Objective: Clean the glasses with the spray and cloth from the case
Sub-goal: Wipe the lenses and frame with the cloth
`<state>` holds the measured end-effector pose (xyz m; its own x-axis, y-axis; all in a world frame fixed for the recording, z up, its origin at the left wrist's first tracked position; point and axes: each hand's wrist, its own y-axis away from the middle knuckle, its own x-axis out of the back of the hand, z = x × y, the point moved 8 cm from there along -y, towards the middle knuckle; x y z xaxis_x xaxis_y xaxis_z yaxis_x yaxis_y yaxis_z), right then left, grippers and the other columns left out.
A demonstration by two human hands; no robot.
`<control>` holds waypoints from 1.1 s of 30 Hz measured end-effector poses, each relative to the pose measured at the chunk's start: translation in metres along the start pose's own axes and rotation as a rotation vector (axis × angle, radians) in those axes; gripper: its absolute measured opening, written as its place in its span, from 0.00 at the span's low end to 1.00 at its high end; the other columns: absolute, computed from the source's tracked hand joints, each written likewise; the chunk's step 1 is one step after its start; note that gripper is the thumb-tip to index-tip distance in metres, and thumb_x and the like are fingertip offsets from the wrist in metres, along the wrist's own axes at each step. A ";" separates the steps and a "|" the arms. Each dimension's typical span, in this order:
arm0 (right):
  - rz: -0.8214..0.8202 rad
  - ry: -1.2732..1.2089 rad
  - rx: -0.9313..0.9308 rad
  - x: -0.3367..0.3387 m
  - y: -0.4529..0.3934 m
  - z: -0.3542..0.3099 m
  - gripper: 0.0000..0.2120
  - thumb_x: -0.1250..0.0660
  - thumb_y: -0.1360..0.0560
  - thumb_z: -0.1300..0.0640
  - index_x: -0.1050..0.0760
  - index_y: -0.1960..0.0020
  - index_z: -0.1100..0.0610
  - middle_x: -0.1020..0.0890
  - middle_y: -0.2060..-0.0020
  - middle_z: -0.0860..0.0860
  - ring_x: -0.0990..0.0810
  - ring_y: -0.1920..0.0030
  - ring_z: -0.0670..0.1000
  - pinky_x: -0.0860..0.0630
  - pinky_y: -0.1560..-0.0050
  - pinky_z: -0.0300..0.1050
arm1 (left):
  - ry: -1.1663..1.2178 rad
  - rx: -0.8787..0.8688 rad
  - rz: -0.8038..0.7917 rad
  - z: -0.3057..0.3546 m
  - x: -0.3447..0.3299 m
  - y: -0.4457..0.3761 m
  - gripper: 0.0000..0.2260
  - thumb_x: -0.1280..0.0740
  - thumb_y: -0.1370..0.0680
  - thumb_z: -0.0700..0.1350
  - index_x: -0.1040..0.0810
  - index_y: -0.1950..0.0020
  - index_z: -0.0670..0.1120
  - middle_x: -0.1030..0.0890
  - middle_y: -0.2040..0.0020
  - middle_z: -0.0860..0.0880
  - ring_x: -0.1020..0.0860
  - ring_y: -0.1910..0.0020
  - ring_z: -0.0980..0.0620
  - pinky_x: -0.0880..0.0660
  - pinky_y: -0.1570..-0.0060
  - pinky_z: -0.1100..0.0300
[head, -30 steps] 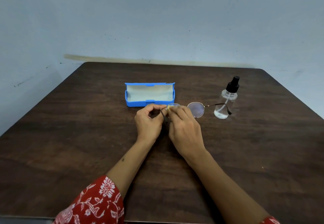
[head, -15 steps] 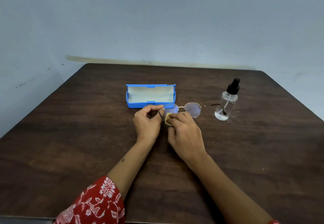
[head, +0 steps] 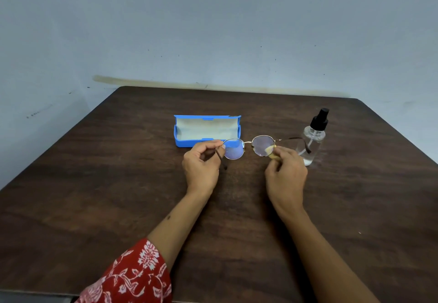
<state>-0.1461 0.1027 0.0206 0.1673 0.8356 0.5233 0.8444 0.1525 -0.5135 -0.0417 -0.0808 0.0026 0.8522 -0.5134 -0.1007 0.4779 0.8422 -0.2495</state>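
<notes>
Left fingers (head: 214, 145) pinching glasses (head: 246, 147) temple, right fingers (head: 280, 154) pressing yellow cloth (head: 271, 151) on lens

Two bare forearms reach in from the lower edge; the left hand (head: 201, 167) and right hand (head: 285, 174) wear no rings, bands or gloves that show; the left sleeve (head: 132, 276) is red cloth printed with white flowers and curling vines, loose, its hem ending near the elbow; a small dark mark sits on the left forearm (head: 168, 217); the right forearm (head: 315, 243) is uncovered down to the frame edge
</notes>
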 end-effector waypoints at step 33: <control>0.030 -0.169 -0.032 0.004 0.008 -0.007 0.18 0.37 0.32 0.71 0.20 0.44 0.61 0.19 0.47 0.52 0.22 0.46 0.52 0.30 0.42 0.40 | 0.193 0.198 0.062 -0.011 0.004 0.004 0.02 0.29 0.28 0.34 0.19 0.59 0.40 0.18 0.62 0.46 0.18 0.60 0.51 0.19 0.56 0.57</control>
<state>-0.1355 0.1039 0.0234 0.1073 0.9167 0.3850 0.8563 0.1116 -0.5043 -0.0391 -0.0816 -0.0094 0.8340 -0.4658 -0.2957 0.4746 0.8790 -0.0460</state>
